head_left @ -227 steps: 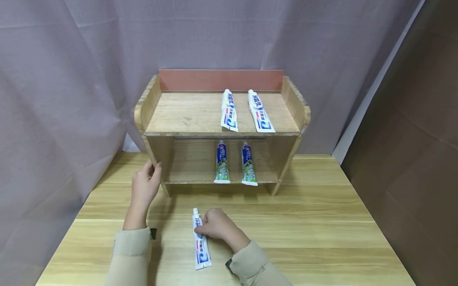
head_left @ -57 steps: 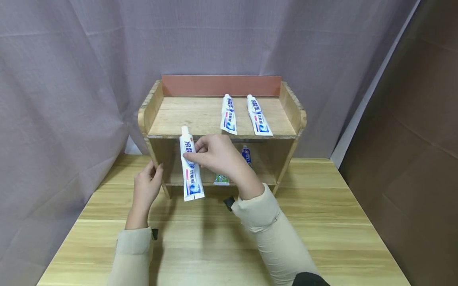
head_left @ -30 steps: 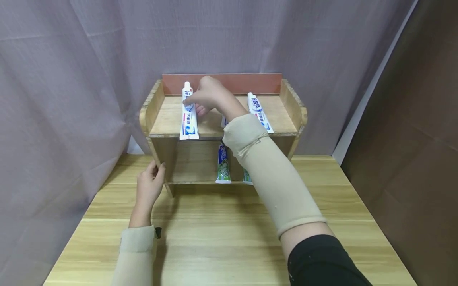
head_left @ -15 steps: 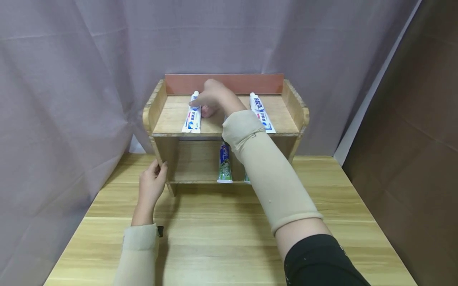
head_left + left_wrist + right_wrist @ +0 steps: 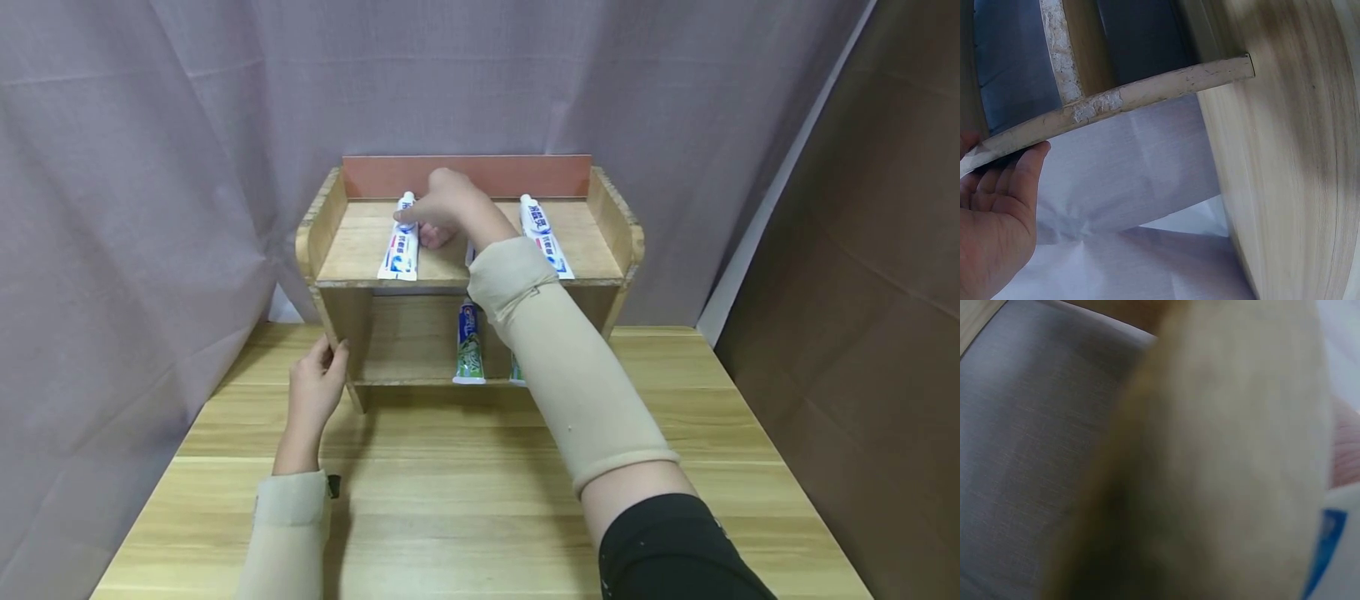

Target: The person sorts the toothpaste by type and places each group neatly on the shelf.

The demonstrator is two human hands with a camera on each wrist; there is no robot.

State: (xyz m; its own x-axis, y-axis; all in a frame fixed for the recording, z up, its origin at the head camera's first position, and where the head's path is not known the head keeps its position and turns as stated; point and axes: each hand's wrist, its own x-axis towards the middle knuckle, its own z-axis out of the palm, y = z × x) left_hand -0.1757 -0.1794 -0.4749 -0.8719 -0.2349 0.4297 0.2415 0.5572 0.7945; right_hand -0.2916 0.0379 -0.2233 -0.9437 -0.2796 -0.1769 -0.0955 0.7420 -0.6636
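On the left part of the upper board of a small wooden shelf (image 5: 633,237) lies a white and blue toothpaste tube (image 5: 401,257), cap toward the back. My right hand (image 5: 453,204) pinches it near the cap, thumb on top. With fingers and thumb my left hand (image 5: 315,385) grips the shelf's left side panel (image 5: 1147,87), seen closely in the left wrist view. Another white toothpaste tube (image 5: 546,235) lies at the right of the upper board. A third one is mostly hidden behind my right sleeve.
A blue and green toothpaste tube (image 5: 468,343) lies on the lower board; a second (image 5: 517,372) is nearly covered by my right arm. The shelf stands on a wooden table (image 5: 435,500) before a grey curtain (image 5: 465,75). A blurred shelf edge fills most of the right wrist view.
My right hand has lifted the white toothpaste tube from the table and laid it on the upper board's left part. In the last half second little has moved. My left hand keeps its grip.
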